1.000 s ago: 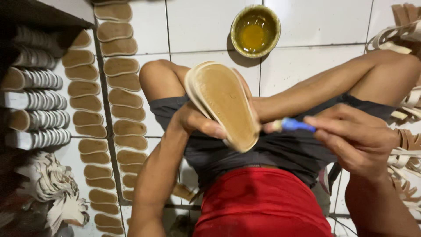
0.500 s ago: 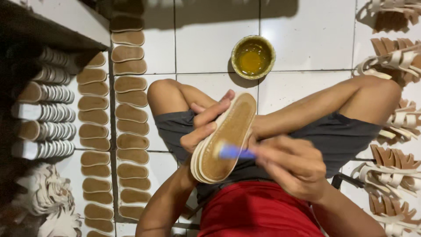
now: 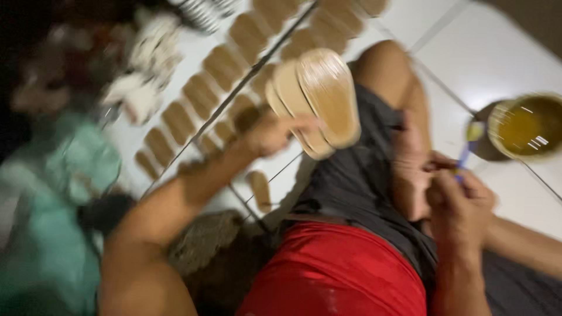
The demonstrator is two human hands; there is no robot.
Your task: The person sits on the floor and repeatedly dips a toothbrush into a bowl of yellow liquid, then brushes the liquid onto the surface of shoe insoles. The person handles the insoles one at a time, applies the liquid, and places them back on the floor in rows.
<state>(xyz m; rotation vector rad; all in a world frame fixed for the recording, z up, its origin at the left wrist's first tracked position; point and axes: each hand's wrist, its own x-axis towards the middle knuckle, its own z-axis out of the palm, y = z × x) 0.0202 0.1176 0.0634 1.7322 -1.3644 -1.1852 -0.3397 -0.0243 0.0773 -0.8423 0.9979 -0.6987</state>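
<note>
The left hand (image 3: 275,133) holds a tan sandal sole (image 3: 328,96) with its broad face turned up and outward, fingers clamped on the lower edge so that the whole flat surface stands free above the fingertips; a second sole seems to be stacked behind it, though the blur makes that hard to settle. Held this way, clear of the lap, the face of the sole is open to be worked on. The right hand (image 3: 459,202) has its fingers closed around a small brush with a blue handle (image 3: 466,153), whose tip points up and away from the knuckles toward a round bowl of amber glue (image 3: 527,126) just beyond the fingertips, apparently set there for an easy dip. The bowl rests on a white tiled floor (image 3: 492,52), where the person sits in a red shirt and dark shorts with bare knees spread. Beyond the left hand's fingers, rows of further tan soles (image 3: 193,96) lie flat and spaced apart on the tiles, probably so each stays separate. Farther off to that side is a heap of pale straps (image 3: 143,76), and something soft and green (image 3: 64,193) lies close by the left forearm.
</note>
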